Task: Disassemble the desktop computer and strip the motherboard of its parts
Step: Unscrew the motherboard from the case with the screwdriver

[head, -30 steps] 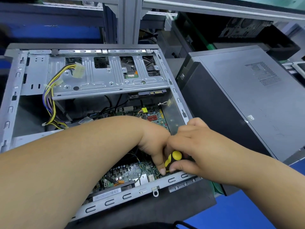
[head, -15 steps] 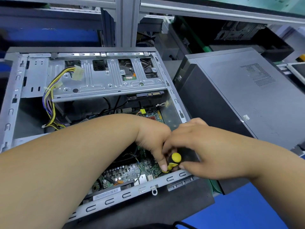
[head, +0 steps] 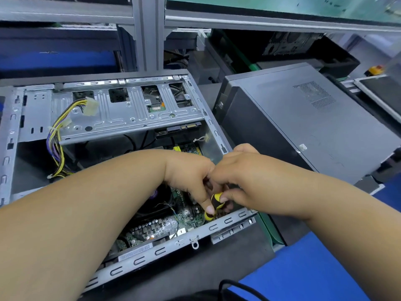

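Observation:
An open grey desktop case (head: 13, 135) lies on its side before me. The green motherboard (head: 186, 216) shows at its bottom, partly hidden by my arms. My left hand (head: 188, 177) and my right hand (head: 243, 181) meet over the board's near right corner. Both pinch a yellow-and-black screwdriver (head: 214, 205) that stands nearly upright on the board. Its tip is hidden. A metal drive bracket (head: 128, 118) spans the case's far side, with a bundle of yellow, black and purple power cables (head: 56, 137) hanging at its left.
A second, shut grey computer tower (head: 308, 124) lies right of the open case. Aluminium frame posts (head: 147, 33) rise behind. A blue mat (head: 303, 270) covers the bench at the near right, with a black cable (head: 236, 285) at the bottom edge.
The screwdriver handle has turned slightly between my fingers and my right fingers have shifted their hold on it. Both hands stay over the same corner.

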